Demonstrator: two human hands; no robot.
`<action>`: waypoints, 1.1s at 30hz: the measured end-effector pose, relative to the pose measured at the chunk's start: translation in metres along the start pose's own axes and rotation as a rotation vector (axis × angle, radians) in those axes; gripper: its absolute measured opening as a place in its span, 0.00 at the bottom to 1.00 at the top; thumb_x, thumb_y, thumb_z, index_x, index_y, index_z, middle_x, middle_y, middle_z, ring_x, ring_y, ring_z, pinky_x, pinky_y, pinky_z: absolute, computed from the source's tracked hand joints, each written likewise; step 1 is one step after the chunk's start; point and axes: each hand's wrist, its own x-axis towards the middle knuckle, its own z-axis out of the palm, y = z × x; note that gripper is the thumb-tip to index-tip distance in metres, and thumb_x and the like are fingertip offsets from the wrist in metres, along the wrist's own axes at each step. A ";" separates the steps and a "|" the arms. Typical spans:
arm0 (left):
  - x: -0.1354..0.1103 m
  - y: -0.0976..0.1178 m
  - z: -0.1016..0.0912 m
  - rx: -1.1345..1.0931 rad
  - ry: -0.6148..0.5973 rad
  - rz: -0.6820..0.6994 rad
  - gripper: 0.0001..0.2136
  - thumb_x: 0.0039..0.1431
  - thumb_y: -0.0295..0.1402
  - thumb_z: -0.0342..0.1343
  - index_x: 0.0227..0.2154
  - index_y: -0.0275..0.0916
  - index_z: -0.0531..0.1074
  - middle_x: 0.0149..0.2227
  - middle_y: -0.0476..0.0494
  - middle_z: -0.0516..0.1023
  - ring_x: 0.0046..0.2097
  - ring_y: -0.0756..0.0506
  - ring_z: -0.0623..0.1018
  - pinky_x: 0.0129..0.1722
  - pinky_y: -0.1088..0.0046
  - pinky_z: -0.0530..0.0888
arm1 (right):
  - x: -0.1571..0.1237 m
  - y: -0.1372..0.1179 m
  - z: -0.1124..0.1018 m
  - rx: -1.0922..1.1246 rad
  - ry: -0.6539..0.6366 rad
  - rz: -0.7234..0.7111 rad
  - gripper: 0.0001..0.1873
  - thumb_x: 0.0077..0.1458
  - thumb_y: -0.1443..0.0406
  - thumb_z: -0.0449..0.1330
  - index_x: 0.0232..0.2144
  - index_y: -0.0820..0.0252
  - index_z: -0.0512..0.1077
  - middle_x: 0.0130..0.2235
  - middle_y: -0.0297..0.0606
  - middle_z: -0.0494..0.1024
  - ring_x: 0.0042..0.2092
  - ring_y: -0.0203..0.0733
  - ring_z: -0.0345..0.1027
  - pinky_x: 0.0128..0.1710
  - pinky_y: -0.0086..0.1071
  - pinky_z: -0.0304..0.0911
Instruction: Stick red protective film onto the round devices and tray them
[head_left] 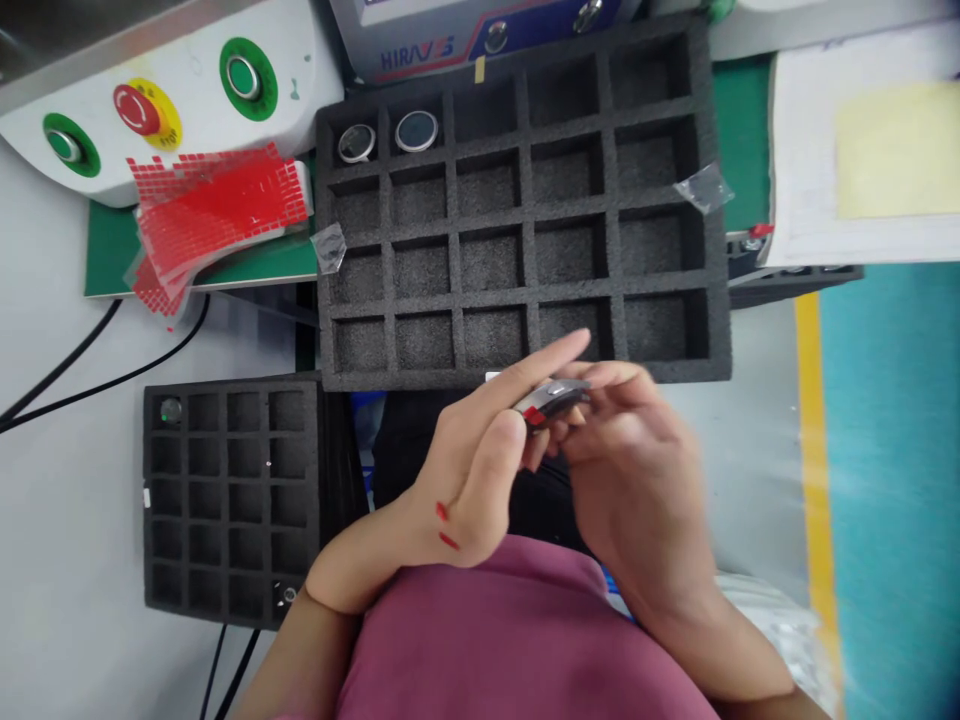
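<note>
Head view. Holding a small silver-and-dark device in left hand, clamping it between thumb and fingers and stretching the index finger out past it. Seeing a red patch on the device, right by the thumb tip. Bringing right hand to the far end, bunching thumb and fingertips close together there; not telling, through the blur, whether pinching or only touching. Placing the device, by eye, just off the near rim of a large foam tray.

Noting two red strips sticking near the left wrist. Finding two round pieces sitting in neighbouring compartments of the tray's far row; spotting perforated red sheets lying to the left, and a smaller foam tray lower down.

Judging the step as fine fingertip handling of the device's edge. Probably working best by steadying with the left, gripping by the rim rather than pressing the face, and letting the right do the small movements. Watching for smudging the face, shifting the red patch under the thumb, or slipping while gripping so narrow an edge.
</note>
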 end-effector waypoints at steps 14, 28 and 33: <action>-0.004 0.013 -0.004 -0.029 -0.179 -0.275 0.16 0.66 0.39 0.58 0.54 0.42 0.73 0.28 0.51 0.74 0.28 0.50 0.74 0.28 0.75 0.73 | -0.008 -0.006 -0.010 -0.326 -0.232 -0.239 0.08 0.64 0.61 0.60 0.42 0.51 0.80 0.55 0.39 0.74 0.57 0.50 0.69 0.46 0.39 0.77; -0.005 0.009 -0.006 0.312 -0.219 0.139 0.11 0.70 0.33 0.52 0.52 0.40 0.70 0.38 0.45 0.80 0.35 0.46 0.81 0.36 0.73 0.77 | -0.009 -0.004 -0.010 -0.271 -0.321 -0.399 0.09 0.64 0.67 0.59 0.44 0.51 0.78 0.47 0.38 0.77 0.56 0.49 0.71 0.64 0.50 0.62; -0.001 0.006 -0.002 0.359 -0.193 0.203 0.10 0.70 0.34 0.51 0.50 0.39 0.70 0.37 0.45 0.80 0.36 0.48 0.80 0.38 0.74 0.77 | -0.006 -0.002 -0.002 -0.169 -0.246 -0.365 0.07 0.60 0.68 0.61 0.37 0.52 0.78 0.48 0.37 0.75 0.56 0.51 0.72 0.64 0.53 0.63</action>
